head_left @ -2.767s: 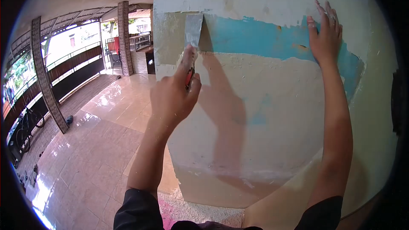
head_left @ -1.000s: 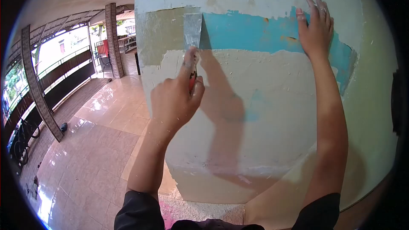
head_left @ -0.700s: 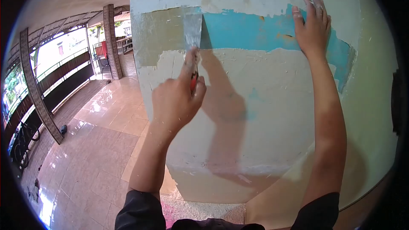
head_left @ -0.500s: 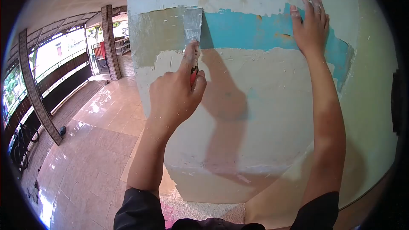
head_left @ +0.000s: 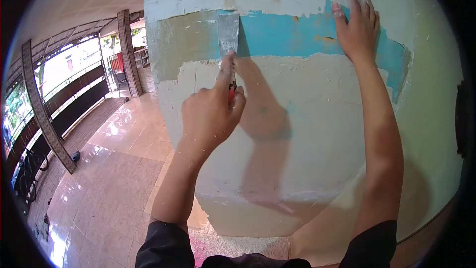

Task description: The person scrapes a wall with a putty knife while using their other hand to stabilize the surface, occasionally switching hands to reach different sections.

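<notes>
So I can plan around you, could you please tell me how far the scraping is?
The turquoise strip and olive patch look bared. The left hand holds the scraper near where they meet. Pale coating above and below is perhaps left.

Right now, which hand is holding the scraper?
The left hand, its index finger extended along the scraper; the right hand is spread against the wall without a tool.

2 bare hands (head_left: 210,111) (head_left: 361,32), 2 blk sleeves (head_left: 166,245) (head_left: 372,245), 1 putty knife (head_left: 228,31), 2 patt. pillars (head_left: 129,52) (head_left: 45,109), 1 bike (head_left: 29,168), 1 chair (head_left: 119,73).
</notes>
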Motion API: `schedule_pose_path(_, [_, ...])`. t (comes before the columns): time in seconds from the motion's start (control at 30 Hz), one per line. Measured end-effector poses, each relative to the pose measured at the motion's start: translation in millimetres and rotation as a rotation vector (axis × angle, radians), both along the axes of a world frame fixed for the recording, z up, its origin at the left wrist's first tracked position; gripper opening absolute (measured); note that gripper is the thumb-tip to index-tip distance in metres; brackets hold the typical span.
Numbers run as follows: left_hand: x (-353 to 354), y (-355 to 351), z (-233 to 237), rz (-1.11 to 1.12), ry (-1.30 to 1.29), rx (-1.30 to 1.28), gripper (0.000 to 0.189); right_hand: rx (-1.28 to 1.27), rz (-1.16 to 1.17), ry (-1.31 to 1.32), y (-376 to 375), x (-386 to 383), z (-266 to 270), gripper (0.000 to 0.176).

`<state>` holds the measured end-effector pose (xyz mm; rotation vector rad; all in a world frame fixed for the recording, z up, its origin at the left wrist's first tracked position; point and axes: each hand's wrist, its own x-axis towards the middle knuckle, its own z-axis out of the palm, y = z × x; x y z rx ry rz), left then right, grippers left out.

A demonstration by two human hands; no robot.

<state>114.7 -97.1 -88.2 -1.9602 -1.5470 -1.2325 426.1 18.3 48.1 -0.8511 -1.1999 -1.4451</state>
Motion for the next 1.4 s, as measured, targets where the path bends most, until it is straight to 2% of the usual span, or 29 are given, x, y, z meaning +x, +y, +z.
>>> schedule_pose_path(0.1, [3.0, -6.8, 13.0, -0.036, -0.034, -0.043, 0.07, -0.008, 0.007, 0.0, 0.1, -0.2, 1.2, 0.051])
schedule_pose_path(0.27, [10.0, 0.2, -6.6, -0.026, -0.017, -0.062, 0.072, -0.019, 0.048, -0.002, -1.3, 0.2, 0.5, 0.052])
schedule_pose_path(0.37, [14.6, -1.6, 10.2, -0.061, -0.025, -0.031, 0.073, -0.042, 0.045, 0.001, -10.9, -11.7, -4.0, 0.052])
schedule_pose_path(0.43, [18.2, 0.7, 5.9, -0.064, -0.017, -0.009, 0.073, -0.154, -0.076, 0.203, -42.9, -41.2, -12.7, 0.053])
schedule_pose_path(0.47, [19.9, 1.8, 3.1, -0.066, -0.011, 0.018, 0.073, -0.158, -0.074, 0.207, -45.7, -39.0, -10.4, 0.053])
schedule_pose_path(0.53, [22.1, 3.5, -2.1, -0.045, 0.004, -0.026, 0.072, -0.388, 0.055, 0.247, -47.8, -33.3, -6.6, 0.06])
schedule_pose_path(0.63, [23.6, 6.3, 4.7, -0.029, 0.039, -0.005, 0.071, -0.305, -0.011, 0.218, -46.2, -35.2, -9.7, 0.059])
schedule_pose_path(1.07, [41.0, -3.4, 9.5, -0.099, 0.021, -0.026, 0.073, -0.36, -0.019, 0.234, -35.7, -25.3, -12.3, 0.062])
schedule_pose_path(1.13, [43.7, 0.1, 3.9, -0.059, 0.063, -0.088, 0.072, -0.033, 0.016, 0.02, -7.5, -5.3, -7.5, 0.052])
schedule_pose_path(1.27, [44.4, -4.2, 16.1, -0.089, 0.073, -0.048, 0.072, -0.045, 0.024, 0.022, -14.3, -9.0, -9.4, 0.053])
schedule_pose_path(1.33, [47.7, -3.7, 11.3, -0.097, 0.073, -0.021, 0.071, -0.369, -0.032, 0.24, -53.5, -35.8, -14.5, 0.062])
schedule_pose_path(1.4, [51.5, -3.0, 8.0, -0.071, 0.096, -0.062, 0.071, -0.391, -0.024, 0.241, -48.7, -31.2, -11.1, 0.062])
